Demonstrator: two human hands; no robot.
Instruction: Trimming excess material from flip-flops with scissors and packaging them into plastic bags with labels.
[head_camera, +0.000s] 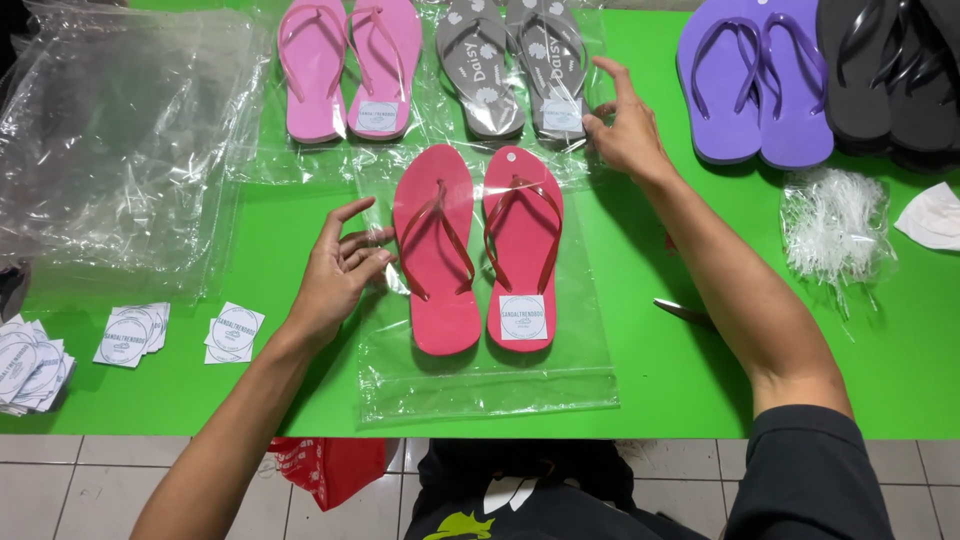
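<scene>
A pair of red flip-flops (478, 248) lies inside a clear plastic bag (490, 385) in the middle of the green table (300, 400); the right one carries a white square label. My left hand (338, 275) rests open at the bag's left edge, fingertips beside the left flip-flop. Farther back, my right hand (624, 120) has its fingers spread and touches the edge of the bagged grey flip-flops (512, 65). Neither hand holds anything.
Bagged pink flip-flops (348, 62) lie at the back. Purple flip-flops (752, 80) and black ones (895, 70) sit back right. A stack of clear bags (110, 140) lies left, white labels (130, 335) front left, white plastic ties (835, 225) right.
</scene>
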